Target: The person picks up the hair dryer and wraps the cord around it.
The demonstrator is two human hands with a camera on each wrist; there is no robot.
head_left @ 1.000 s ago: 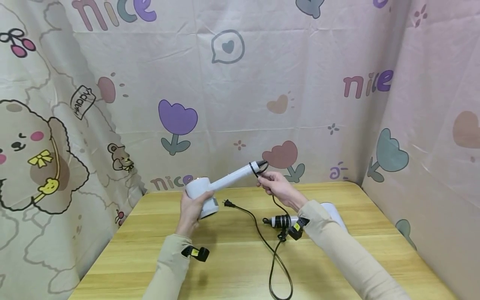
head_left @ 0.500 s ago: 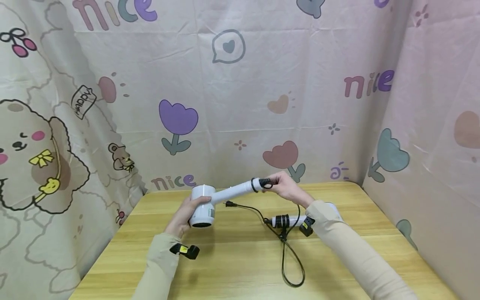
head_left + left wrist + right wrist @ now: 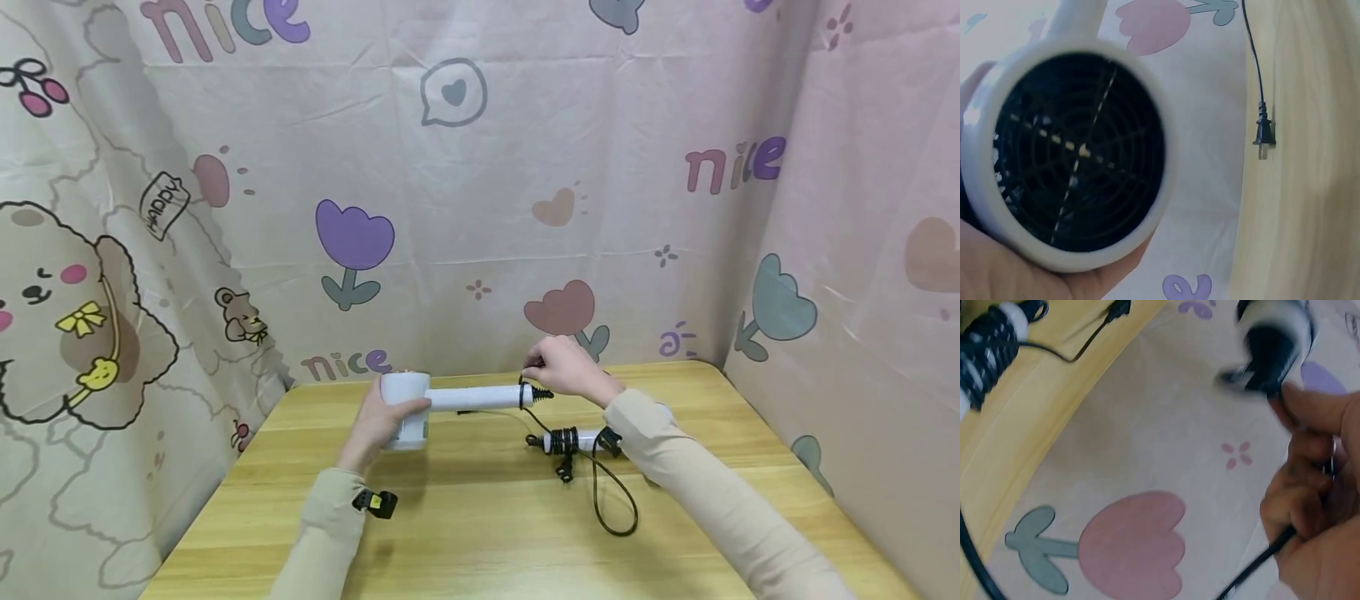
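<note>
My left hand [image 3: 372,421] grips the barrel of a white hair dryer [image 3: 476,398], held above the table with its handle pointing right, nearly level. The left wrist view looks into the dryer's dark round grille [image 3: 1082,150]. My right hand [image 3: 566,367] pinches the dryer's black cord [image 3: 1257,570] just above the handle's end, its fingers curled round it in the right wrist view. A turn of cord circles the handle near its tip, and a loose loop hangs down to the right. The two-pin plug [image 3: 1264,132] lies at the table's back.
A second white hair dryer [image 3: 590,439] lies on the wooden table [image 3: 480,533], its black cord [image 3: 561,442] wound round the handle and its plug [image 3: 565,472] beside it. My right forearm covers part of it. A printed curtain [image 3: 480,183] hangs behind the table.
The dryer's handle has swung down from a steep tilt to nearly level. My right hand has carried the cord round the handle's end to above it, and the loose loop has shifted right.
</note>
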